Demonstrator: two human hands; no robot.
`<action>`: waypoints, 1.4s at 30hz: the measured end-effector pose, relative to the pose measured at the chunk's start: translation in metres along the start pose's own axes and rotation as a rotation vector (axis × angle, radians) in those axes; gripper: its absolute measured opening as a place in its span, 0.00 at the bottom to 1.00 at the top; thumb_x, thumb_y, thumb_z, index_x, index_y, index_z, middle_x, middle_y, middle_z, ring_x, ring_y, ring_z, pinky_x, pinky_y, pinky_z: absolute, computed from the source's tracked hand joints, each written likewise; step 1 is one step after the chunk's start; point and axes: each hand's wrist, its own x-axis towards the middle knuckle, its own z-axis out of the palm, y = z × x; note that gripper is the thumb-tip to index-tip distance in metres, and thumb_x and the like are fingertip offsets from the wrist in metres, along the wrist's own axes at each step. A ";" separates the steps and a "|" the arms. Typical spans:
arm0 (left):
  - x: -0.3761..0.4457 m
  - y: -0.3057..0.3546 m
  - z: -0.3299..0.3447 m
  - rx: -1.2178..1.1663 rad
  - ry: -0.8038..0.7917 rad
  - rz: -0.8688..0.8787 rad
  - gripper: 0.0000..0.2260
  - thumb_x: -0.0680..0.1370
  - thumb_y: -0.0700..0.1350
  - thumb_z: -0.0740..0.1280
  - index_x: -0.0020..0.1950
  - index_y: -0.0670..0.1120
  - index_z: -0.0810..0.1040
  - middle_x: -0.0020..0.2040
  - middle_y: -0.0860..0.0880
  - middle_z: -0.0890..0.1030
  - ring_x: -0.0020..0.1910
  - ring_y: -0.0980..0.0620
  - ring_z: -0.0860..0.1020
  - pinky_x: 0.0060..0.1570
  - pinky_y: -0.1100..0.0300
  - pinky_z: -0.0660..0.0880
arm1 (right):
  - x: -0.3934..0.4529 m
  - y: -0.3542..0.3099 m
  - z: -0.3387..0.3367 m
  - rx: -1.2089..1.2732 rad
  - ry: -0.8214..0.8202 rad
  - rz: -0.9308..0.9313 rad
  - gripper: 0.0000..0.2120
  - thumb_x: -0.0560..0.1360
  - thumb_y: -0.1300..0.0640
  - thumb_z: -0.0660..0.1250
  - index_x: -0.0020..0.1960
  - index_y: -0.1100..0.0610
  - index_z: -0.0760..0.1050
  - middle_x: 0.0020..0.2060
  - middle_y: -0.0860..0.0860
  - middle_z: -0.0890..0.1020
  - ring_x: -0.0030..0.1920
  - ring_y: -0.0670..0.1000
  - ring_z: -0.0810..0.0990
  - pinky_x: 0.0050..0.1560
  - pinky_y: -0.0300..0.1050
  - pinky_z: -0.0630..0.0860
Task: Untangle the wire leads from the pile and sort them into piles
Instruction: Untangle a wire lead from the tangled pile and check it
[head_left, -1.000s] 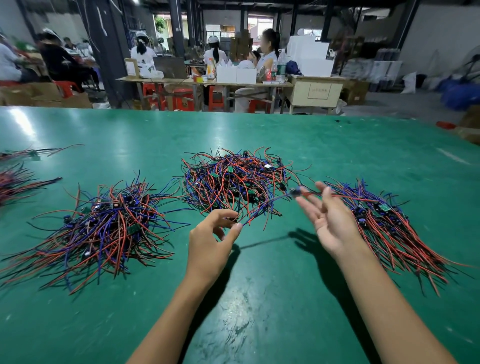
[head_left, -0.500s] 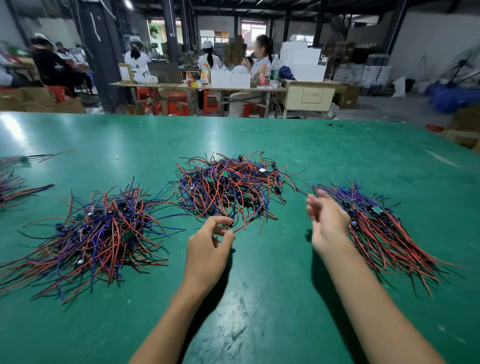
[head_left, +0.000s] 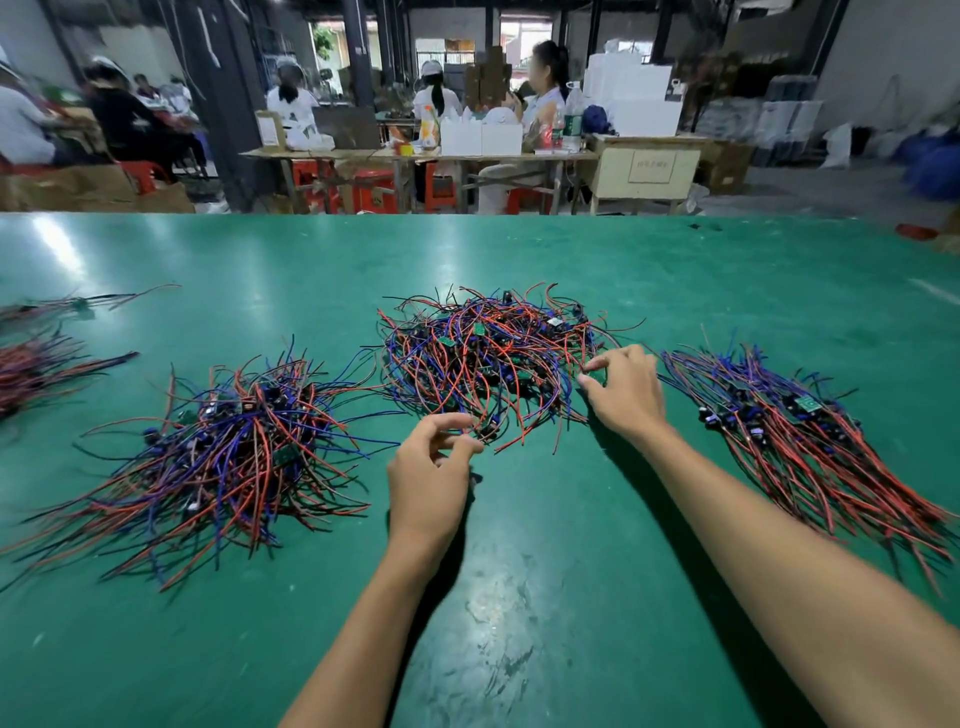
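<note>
Head view: four wire piles; left hand (head_left: 428, 470) and right hand (head_left: 626, 392) pinch middle pile (head_left: 485, 358).

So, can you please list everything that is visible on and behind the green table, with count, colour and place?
tangled pile: one, red, blue and black leads with small green boards, table centre
loose pile: one, red and blue leads, left of centre
combed pile: one, red and blue leads lying roughly parallel, right side
edge bundles: two, mostly red, far left edge, partly cut off
table: one, green, fills the foreground
workers: several, seated at benches behind, blurred
red stools: a few, under the far benches
white boxes: several, stacked on the far benches
left hand: fingers curled at the near edge of the tangled pile
right hand: fingertips in the tangled pile's right edge
</note>
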 end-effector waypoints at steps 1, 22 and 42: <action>0.000 0.001 0.000 0.015 -0.003 0.008 0.10 0.76 0.37 0.70 0.48 0.52 0.83 0.37 0.52 0.83 0.29 0.54 0.77 0.32 0.62 0.74 | -0.008 -0.001 -0.003 0.072 0.055 -0.006 0.08 0.79 0.50 0.69 0.56 0.52 0.79 0.58 0.55 0.77 0.64 0.57 0.72 0.63 0.52 0.69; -0.020 0.026 0.006 -0.302 -0.221 -0.086 0.06 0.79 0.42 0.71 0.52 0.39 0.82 0.45 0.43 0.87 0.39 0.48 0.86 0.39 0.63 0.80 | -0.140 -0.037 -0.037 0.519 0.033 -0.489 0.24 0.71 0.57 0.79 0.65 0.48 0.81 0.55 0.45 0.84 0.56 0.41 0.79 0.61 0.31 0.71; -0.018 0.028 0.009 -0.457 -0.216 -0.195 0.07 0.82 0.32 0.60 0.54 0.38 0.77 0.48 0.40 0.87 0.47 0.43 0.87 0.44 0.61 0.83 | -0.136 -0.032 -0.024 0.714 -0.091 -0.221 0.05 0.80 0.53 0.70 0.54 0.47 0.83 0.42 0.42 0.87 0.35 0.45 0.84 0.39 0.34 0.77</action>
